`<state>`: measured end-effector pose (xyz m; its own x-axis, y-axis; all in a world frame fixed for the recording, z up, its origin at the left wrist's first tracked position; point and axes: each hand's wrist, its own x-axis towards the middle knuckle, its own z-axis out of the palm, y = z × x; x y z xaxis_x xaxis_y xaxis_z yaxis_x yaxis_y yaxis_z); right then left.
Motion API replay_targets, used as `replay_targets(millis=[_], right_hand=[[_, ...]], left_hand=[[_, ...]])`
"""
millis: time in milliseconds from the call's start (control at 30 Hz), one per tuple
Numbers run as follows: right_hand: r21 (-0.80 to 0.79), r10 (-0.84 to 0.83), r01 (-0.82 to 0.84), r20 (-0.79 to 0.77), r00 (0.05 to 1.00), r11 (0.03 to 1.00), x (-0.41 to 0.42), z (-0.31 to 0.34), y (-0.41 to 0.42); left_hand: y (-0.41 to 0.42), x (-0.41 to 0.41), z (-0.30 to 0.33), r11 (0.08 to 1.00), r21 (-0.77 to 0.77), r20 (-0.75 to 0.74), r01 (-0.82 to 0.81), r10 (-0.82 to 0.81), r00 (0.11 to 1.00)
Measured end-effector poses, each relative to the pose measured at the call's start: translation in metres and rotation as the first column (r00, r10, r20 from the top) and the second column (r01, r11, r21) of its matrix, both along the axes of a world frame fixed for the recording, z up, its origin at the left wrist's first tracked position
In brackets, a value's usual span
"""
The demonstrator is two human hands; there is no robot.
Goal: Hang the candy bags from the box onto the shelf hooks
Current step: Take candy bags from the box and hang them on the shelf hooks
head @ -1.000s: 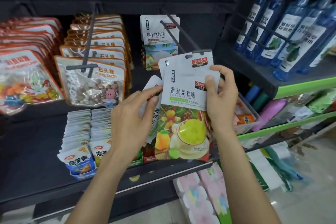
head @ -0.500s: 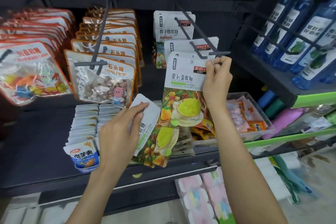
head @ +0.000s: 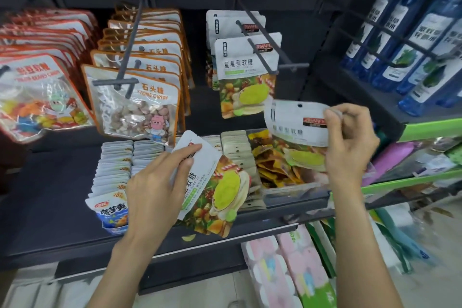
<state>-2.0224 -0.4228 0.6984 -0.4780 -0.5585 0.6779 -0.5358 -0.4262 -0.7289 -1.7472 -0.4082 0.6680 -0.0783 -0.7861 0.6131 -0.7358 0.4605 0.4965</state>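
Right hand (head: 350, 142) pinches a candy bag (head: 295, 122) by its top corner, below and just right of the hook (head: 262, 40) where two bags (head: 246, 75) hang. Left hand (head: 155, 190) grips another bag (head: 212, 190), tilted, over the shelf (head: 50, 195).

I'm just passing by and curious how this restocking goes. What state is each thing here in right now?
Left hand: grips a candy bag, tilted, low over the shelf.
Right hand: pinches another bag by its top corner, not yet hung.
Hook: carries star candy bags, hanging upright.
Stone candy bags: hanging on their hook.
Clear box: open, packets inside.
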Motion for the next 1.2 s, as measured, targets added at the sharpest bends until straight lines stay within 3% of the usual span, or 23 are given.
replay_targets(millis=[167,300,400,567,667,733,800,900,967,1067,1200], right_hand=[[-0.035,0.115,-0.11,0.187,0.976,0.993,0.0,0.029,0.044],[0.054,0.252,-0.302,0.429,0.868,0.952,0.02,0.027,0.047],[0.133,0.173,-0.251,0.43,0.886,0.959,0.04,0.01,0.039],[0.176,-0.08,0.026,0.305,0.949,0.984,0.056,0.002,0.035],[0.138,-0.099,0.065,0.26,0.96,0.988,0.07,0.005,0.037],[0.108,-0.027,-0.007,0.311,0.95,0.994,0.073,0.004,0.035],[0.067,0.059,-0.103,0.474,0.879,0.992,0.066,0.001,0.027],[-0.074,0.127,-0.107,0.722,0.68,0.992,0.035,0.002,0.017],[-0.099,0.128,-0.084,0.638,0.76,0.992,0.018,0.01,0.018],[-0.098,0.166,-0.142,0.314,0.935,0.985,0.017,0.029,0.017],[-0.073,0.175,-0.171,0.056,0.983,0.983,0.034,0.053,-0.001]], left_hand=[[-0.003,-0.016,0.009,0.994,0.076,-0.078,0.077,-0.071,0.994],[0.002,-0.035,0.014,0.961,0.197,-0.286,0.194,-0.133,0.949],[0.01,-0.045,0.019,0.949,0.213,-0.362,0.234,-0.146,0.921],[0.017,-0.05,0.022,0.958,0.183,-0.375,0.221,-0.139,0.916],[0.017,-0.051,0.022,0.944,0.228,-0.378,0.238,-0.139,0.915],[0.016,-0.05,0.022,0.94,0.246,-0.393,0.235,-0.125,0.911],[0.011,-0.047,0.022,0.936,0.27,-0.437,0.224,-0.088,0.895],[0.003,-0.037,0.022,0.945,0.262,-0.487,0.198,-0.047,0.872],[0.002,-0.029,0.022,0.951,0.266,-0.471,0.156,-0.013,0.882],[0.004,-0.02,0.022,0.968,0.238,-0.39,0.08,0.02,0.921],[0.009,-0.015,0.02,0.975,0.224,-0.295,-0.017,0.084,0.952]])
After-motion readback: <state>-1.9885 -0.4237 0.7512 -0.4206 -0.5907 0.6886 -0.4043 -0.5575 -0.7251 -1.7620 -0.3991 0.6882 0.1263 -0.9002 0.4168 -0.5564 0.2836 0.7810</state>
